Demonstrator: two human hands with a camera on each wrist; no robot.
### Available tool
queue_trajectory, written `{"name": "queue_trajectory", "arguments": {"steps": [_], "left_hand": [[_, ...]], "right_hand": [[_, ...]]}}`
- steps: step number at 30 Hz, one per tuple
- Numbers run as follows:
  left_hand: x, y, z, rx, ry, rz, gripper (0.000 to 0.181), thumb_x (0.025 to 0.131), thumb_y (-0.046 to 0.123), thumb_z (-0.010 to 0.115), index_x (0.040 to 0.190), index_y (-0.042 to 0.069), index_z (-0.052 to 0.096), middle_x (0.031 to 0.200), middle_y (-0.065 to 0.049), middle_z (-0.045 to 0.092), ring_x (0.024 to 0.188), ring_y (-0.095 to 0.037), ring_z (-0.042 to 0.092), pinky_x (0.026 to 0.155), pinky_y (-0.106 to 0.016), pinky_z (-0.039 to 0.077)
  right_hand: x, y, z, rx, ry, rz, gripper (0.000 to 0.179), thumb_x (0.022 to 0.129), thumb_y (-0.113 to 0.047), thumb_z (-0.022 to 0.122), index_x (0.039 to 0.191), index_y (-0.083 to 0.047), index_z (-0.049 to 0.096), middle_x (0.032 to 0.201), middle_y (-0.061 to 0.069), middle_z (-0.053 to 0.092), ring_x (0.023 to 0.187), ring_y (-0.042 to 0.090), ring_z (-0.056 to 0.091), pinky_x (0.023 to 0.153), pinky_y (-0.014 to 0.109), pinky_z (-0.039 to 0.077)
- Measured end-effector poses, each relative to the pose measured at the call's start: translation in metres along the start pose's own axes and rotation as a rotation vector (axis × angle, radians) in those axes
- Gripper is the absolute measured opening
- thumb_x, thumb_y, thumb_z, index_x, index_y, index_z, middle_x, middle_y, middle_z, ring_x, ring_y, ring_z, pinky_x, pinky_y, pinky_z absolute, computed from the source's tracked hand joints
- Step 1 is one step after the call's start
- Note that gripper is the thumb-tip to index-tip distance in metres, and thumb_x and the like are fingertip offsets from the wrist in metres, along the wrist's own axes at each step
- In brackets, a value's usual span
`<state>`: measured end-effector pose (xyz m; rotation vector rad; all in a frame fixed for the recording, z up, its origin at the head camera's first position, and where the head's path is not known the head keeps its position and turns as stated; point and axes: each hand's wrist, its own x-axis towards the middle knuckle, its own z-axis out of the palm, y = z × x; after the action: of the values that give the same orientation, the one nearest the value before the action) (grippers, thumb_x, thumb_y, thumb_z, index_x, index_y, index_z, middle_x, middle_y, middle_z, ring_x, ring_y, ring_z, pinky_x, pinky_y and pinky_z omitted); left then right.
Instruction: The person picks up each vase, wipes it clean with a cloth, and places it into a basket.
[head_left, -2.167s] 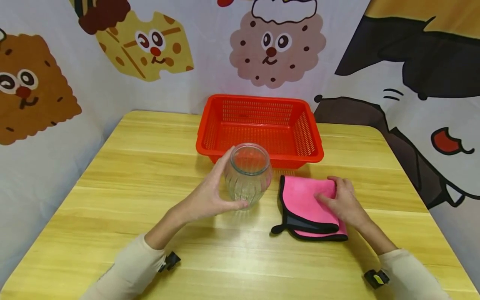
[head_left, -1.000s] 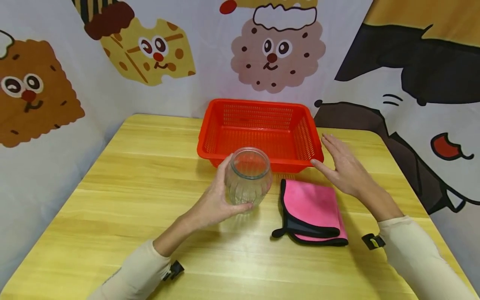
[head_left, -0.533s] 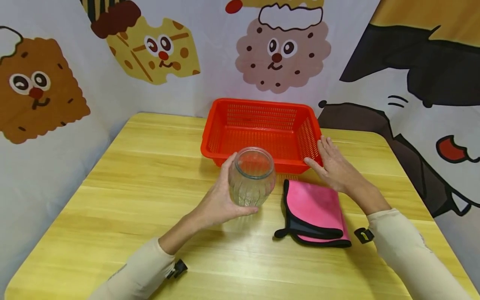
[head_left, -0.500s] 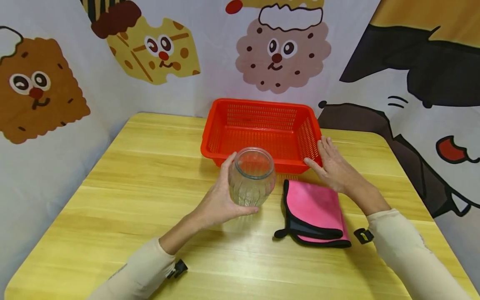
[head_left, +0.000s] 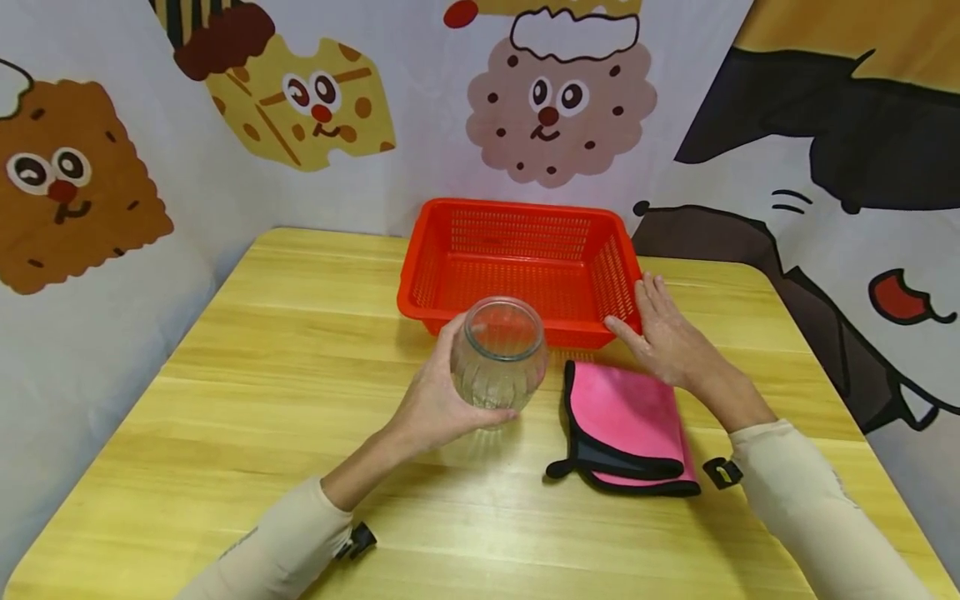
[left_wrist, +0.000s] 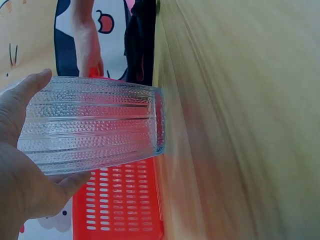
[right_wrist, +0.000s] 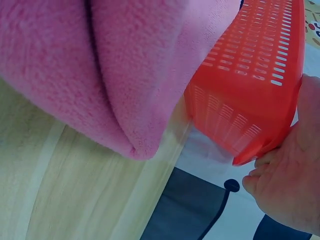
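Note:
In the head view, my left hand (head_left: 435, 404) holds a clear ribbed glass jar (head_left: 495, 379) around its left side, thumb toward me. The jar is upright with its mouth uncovered; the left wrist view shows its base (left_wrist: 159, 120) right at the tabletop. My right hand (head_left: 671, 342) grips the near right corner of a red plastic basket (head_left: 577, 335), thumb at the front and fingers along the right side. Just in front of that hand lies a folded pink cloth (head_left: 622, 417) with black edging and a small loop. The right wrist view shows its fluffy pile.
The slotted basket stands at the back of the wooden table (head_left: 247, 400), close to a fabric backdrop (head_left: 420, 125) printed with cartoon food. The jar overlaps the basket's front edge in the head view. Both sleeves carry small black wrist devices.
My right hand has left the pink cloth and moved forward to the basket's corner, where it has closed on the rim. The left hand keeps the jar in nearly the same place.

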<state>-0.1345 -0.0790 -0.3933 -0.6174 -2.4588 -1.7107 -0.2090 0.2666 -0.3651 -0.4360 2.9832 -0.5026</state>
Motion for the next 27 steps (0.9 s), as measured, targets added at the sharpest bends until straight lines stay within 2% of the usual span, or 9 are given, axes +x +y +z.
{"name": "queue_trajectory", "arguments": {"steps": [8, 17, 22, 27], "left_hand": [[0.001, -0.003, -0.004, -0.007, 0.032, 0.015, 0.120, 0.060, 0.027, 0.102, 0.157, 0.029, 0.030, 0.143, 0.004, 0.053, 0.127, -0.018, 0.050, 0.102, -0.051, 0.046], [-0.003, -0.002, -0.007, 0.028, 0.089, -0.043, 0.120, 0.059, 0.026, 0.102, 0.154, 0.025, 0.030, 0.142, 0.000, 0.053, 0.128, -0.022, 0.051, 0.102, -0.049, 0.047], [-0.005, -0.001, -0.012, 0.040, 0.110, -0.035, 0.117, 0.057, 0.025, 0.103, 0.152, 0.023, 0.033, 0.142, -0.002, 0.054, 0.129, -0.021, 0.051, 0.102, -0.047, 0.047], [-0.006, 0.002, -0.019, 0.054, 0.107, -0.013, 0.116, 0.058, 0.027, 0.103, 0.152, 0.025, 0.035, 0.142, 0.001, 0.053, 0.127, -0.021, 0.052, 0.101, -0.049, 0.048]], "right_hand": [[0.000, 0.000, 0.002, 0.016, 0.011, 0.006, 0.096, 0.104, -0.062, 0.037, 0.158, 0.005, -0.005, 0.166, 0.020, -0.015, 0.151, 0.036, -0.014, 0.120, 0.059, 0.006], [0.000, 0.001, 0.003, 0.024, 0.010, 0.010, 0.096, 0.104, -0.061, 0.037, 0.159, 0.005, -0.006, 0.166, 0.019, -0.016, 0.151, 0.037, -0.014, 0.119, 0.062, 0.008], [0.000, 0.000, 0.003, 0.031, 0.007, 0.015, 0.095, 0.104, -0.061, 0.037, 0.159, 0.004, -0.007, 0.166, 0.018, -0.018, 0.151, 0.035, -0.015, 0.118, 0.064, 0.009], [0.000, 0.000, 0.003, 0.032, 0.008, 0.010, 0.095, 0.104, -0.060, 0.037, 0.159, 0.004, -0.007, 0.166, 0.019, -0.017, 0.151, 0.035, -0.016, 0.118, 0.064, 0.009]]}}
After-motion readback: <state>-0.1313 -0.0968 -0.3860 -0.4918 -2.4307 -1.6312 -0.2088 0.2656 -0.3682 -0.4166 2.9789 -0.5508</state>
